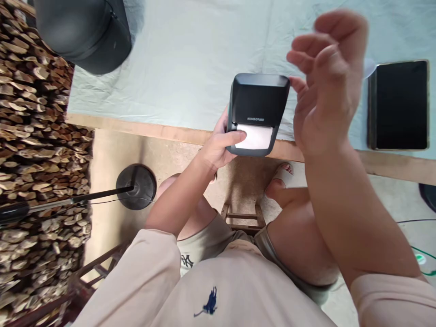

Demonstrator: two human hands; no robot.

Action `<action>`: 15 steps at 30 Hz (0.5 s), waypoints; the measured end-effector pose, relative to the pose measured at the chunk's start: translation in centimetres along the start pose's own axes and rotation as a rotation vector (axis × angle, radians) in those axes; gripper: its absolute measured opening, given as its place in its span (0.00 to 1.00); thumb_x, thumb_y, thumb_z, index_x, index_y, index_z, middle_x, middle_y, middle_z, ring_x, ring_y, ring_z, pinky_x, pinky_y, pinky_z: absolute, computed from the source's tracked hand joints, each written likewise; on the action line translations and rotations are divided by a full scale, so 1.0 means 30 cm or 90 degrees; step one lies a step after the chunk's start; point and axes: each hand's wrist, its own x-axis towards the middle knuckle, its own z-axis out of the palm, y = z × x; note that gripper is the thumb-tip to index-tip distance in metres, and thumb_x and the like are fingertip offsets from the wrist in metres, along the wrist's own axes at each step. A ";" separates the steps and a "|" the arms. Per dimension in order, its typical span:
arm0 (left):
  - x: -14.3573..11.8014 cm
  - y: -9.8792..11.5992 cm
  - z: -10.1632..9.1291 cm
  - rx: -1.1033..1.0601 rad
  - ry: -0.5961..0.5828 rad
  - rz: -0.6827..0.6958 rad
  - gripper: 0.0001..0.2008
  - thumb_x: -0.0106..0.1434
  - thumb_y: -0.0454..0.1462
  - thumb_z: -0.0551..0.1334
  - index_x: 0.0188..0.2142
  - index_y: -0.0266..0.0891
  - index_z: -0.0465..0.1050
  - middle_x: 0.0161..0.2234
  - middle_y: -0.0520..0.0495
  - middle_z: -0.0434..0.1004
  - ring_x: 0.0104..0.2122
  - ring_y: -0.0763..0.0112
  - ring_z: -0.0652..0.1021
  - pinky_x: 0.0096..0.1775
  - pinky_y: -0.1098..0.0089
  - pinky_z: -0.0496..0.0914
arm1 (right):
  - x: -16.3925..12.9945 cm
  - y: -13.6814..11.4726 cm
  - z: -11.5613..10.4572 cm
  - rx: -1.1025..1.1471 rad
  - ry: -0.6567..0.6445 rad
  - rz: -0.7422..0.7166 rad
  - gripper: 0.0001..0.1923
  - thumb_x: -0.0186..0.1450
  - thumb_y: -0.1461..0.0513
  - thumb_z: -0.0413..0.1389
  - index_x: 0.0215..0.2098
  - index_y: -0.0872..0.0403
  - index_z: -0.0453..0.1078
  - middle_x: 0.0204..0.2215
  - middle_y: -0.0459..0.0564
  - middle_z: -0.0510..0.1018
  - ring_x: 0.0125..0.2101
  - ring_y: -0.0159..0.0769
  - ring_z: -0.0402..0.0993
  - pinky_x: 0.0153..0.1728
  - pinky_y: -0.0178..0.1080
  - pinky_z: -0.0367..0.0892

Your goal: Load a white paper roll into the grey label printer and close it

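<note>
In my left hand (221, 145) is a black label printer (260, 97), held over the table's near edge. My thumb lies on the white label panel (257, 137) at its front, and the other fingers are mostly hidden behind its body. My right hand (327, 86) is raised just to the right of the printer, palm turned inward. Its fingers are slightly curled and apart, somewhat blurred, with nothing visible in them. One fingertip is close to the printer's upper right corner; I cannot tell whether it touches.
A pale cloth (184, 68) covers the wood-edged table. To the right lies a dark-screened tablet (402, 104), with a whitish object (369, 68) partly behind my right hand. A black bag-like object (85, 36) stands at the upper left. Stacked firewood (37, 136) and a stand base (136, 186) are at left.
</note>
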 end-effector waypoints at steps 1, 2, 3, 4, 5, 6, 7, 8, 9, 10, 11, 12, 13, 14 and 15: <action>-0.001 -0.002 -0.001 0.001 0.007 -0.001 0.26 0.49 0.36 0.69 0.48 0.43 0.66 0.39 0.51 0.80 0.51 0.55 0.79 0.42 0.64 0.78 | -0.002 0.007 0.005 0.002 -0.038 0.004 0.13 0.64 0.56 0.51 0.47 0.47 0.63 0.46 0.46 0.69 0.53 0.36 0.67 0.55 0.44 0.65; -0.003 -0.004 -0.001 0.003 0.017 0.000 0.26 0.48 0.37 0.70 0.47 0.42 0.67 0.38 0.51 0.80 0.52 0.54 0.78 0.44 0.63 0.78 | -0.006 0.013 0.010 -0.008 -0.081 0.017 0.15 0.62 0.57 0.54 0.47 0.48 0.63 0.44 0.47 0.69 0.50 0.35 0.68 0.53 0.42 0.67; -0.005 -0.006 0.001 0.005 0.037 0.004 0.24 0.48 0.39 0.70 0.45 0.41 0.68 0.37 0.51 0.80 0.53 0.53 0.77 0.46 0.62 0.77 | -0.010 0.019 0.016 -0.017 -0.120 0.037 0.17 0.60 0.59 0.56 0.48 0.48 0.63 0.43 0.46 0.69 0.46 0.34 0.69 0.48 0.40 0.68; -0.008 -0.007 0.004 0.005 0.064 0.011 0.22 0.49 0.42 0.70 0.42 0.41 0.69 0.36 0.51 0.80 0.54 0.53 0.76 0.47 0.62 0.77 | -0.014 0.023 0.022 -0.017 -0.157 0.067 0.21 0.58 0.60 0.59 0.49 0.48 0.62 0.42 0.45 0.69 0.41 0.32 0.70 0.43 0.38 0.69; -0.011 -0.006 0.009 0.003 0.097 0.018 0.19 0.51 0.45 0.68 0.40 0.40 0.70 0.35 0.50 0.79 0.56 0.52 0.75 0.48 0.62 0.76 | -0.018 0.025 0.027 0.001 -0.182 0.103 0.24 0.57 0.60 0.60 0.50 0.47 0.60 0.41 0.44 0.69 0.37 0.30 0.69 0.38 0.36 0.70; -0.013 -0.004 0.016 -0.001 0.130 0.025 0.18 0.54 0.49 0.65 0.38 0.40 0.71 0.35 0.49 0.79 0.57 0.52 0.74 0.50 0.61 0.75 | -0.021 0.025 0.031 0.036 -0.198 0.132 0.26 0.56 0.61 0.62 0.51 0.45 0.58 0.40 0.43 0.69 0.33 0.28 0.69 0.34 0.35 0.70; -0.015 0.001 0.026 -0.004 0.154 0.028 0.20 0.57 0.53 0.62 0.38 0.39 0.72 0.37 0.48 0.80 0.59 0.51 0.72 0.51 0.61 0.74 | -0.023 0.025 0.034 0.077 -0.208 0.158 0.28 0.55 0.61 0.62 0.50 0.44 0.57 0.40 0.43 0.69 0.31 0.27 0.68 0.32 0.35 0.70; -0.016 0.008 0.037 -0.007 0.169 0.025 0.23 0.59 0.56 0.57 0.39 0.39 0.73 0.39 0.47 0.80 0.61 0.51 0.69 0.53 0.60 0.73 | -0.025 0.025 0.037 0.112 -0.211 0.179 0.29 0.54 0.62 0.63 0.50 0.44 0.56 0.39 0.42 0.68 0.31 0.27 0.68 0.31 0.34 0.70; -0.017 0.017 0.049 -0.009 0.173 0.016 0.27 0.61 0.58 0.53 0.41 0.39 0.73 0.42 0.45 0.80 0.63 0.50 0.67 0.55 0.59 0.72 | -0.025 0.025 0.039 0.131 -0.207 0.195 0.30 0.54 0.62 0.64 0.49 0.44 0.56 0.38 0.42 0.68 0.30 0.26 0.68 0.30 0.33 0.70; -0.016 0.027 0.061 -0.013 0.169 0.004 0.30 0.62 0.59 0.49 0.44 0.38 0.74 0.45 0.44 0.79 0.64 0.50 0.66 0.56 0.58 0.71 | -0.025 0.027 0.040 0.130 -0.198 0.204 0.30 0.53 0.63 0.65 0.49 0.44 0.56 0.36 0.42 0.68 0.30 0.26 0.67 0.28 0.32 0.70; -0.014 0.037 0.072 -0.019 0.162 -0.010 0.32 0.63 0.60 0.47 0.46 0.38 0.74 0.46 0.43 0.79 0.64 0.50 0.65 0.56 0.57 0.71 | -0.025 0.030 0.041 0.114 -0.188 0.206 0.30 0.52 0.64 0.65 0.49 0.45 0.57 0.36 0.42 0.69 0.30 0.25 0.67 0.27 0.31 0.69; -0.012 0.045 0.082 -0.027 0.157 -0.022 0.33 0.64 0.60 0.46 0.47 0.38 0.74 0.47 0.43 0.79 0.64 0.50 0.65 0.56 0.57 0.71 | -0.025 0.033 0.041 0.090 -0.178 0.203 0.30 0.52 0.64 0.65 0.49 0.46 0.58 0.36 0.42 0.69 0.29 0.25 0.67 0.27 0.30 0.69; -0.009 0.051 0.090 -0.039 0.155 -0.029 0.33 0.64 0.60 0.47 0.48 0.37 0.74 0.47 0.43 0.79 0.64 0.51 0.65 0.56 0.57 0.71 | -0.024 0.037 0.041 0.058 -0.170 0.196 0.29 0.53 0.64 0.64 0.49 0.46 0.58 0.37 0.42 0.69 0.29 0.24 0.67 0.27 0.29 0.68; -0.005 0.055 0.095 -0.052 0.154 -0.030 0.31 0.65 0.58 0.48 0.47 0.37 0.74 0.47 0.43 0.79 0.64 0.51 0.65 0.56 0.58 0.71 | -0.023 0.040 0.039 0.024 -0.165 0.181 0.28 0.55 0.64 0.63 0.50 0.46 0.59 0.38 0.42 0.70 0.31 0.24 0.68 0.29 0.29 0.69; -0.003 0.056 0.099 -0.065 0.156 -0.030 0.29 0.66 0.57 0.49 0.47 0.37 0.74 0.47 0.44 0.79 0.64 0.52 0.66 0.56 0.58 0.72 | -0.021 0.041 0.037 -0.014 -0.162 0.160 0.26 0.56 0.63 0.61 0.51 0.46 0.60 0.40 0.43 0.70 0.33 0.25 0.69 0.32 0.30 0.69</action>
